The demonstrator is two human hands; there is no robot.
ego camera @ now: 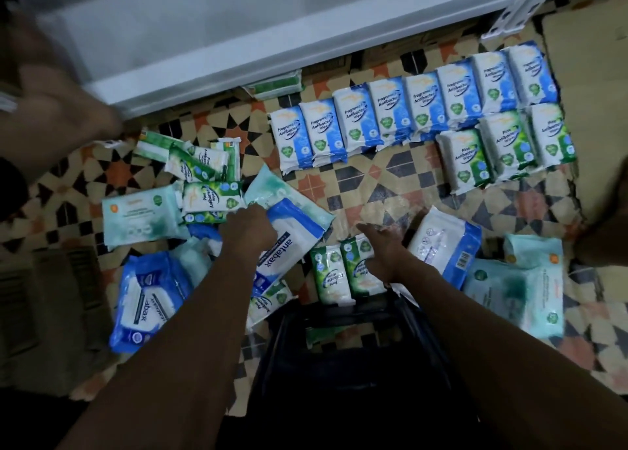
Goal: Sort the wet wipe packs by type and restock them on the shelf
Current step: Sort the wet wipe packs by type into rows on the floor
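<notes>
- head view, floor: wet wipe packs lie on a patterned tiled floor [373, 184] below the white shelf [204, 41]. a sorted row of blue fragrance free packs [407, 109] runs up toward the right, and three green pine packs [503, 147] start a second row just beside it.
- head view, unsorted heap: to the left lies a jumble of small pine packs [210, 198], pale teal packs [139, 215] and big blue antabax packs [149, 296], overlapping each other.
- head view, left hand [248, 227]: its fingers are curled down onto the upper edge of a large antabax pack [289, 242], which seems gripped, though the fingertips are hidden.
- head view, right hand [384, 245]: fingers stretched out and relaxed, holding nothing, hovering over two pine packs [343, 273] lying side by side near a dark crate [339, 347].
- head view, right side: a blue pack lying back side up [445, 245] and more teal packs [520, 290] wait unsorted.
- risk, as a judgement: the antabax pack overlaps a teal pack and smaller ones; lifting it by one edge could drag neighbours along or let the slick wrapper slip.
- risk: green and teal look alike in this dim light, so a pack might join the wrong row.
- risk: a wide reach across could knock the tidy blue row askew.
</notes>
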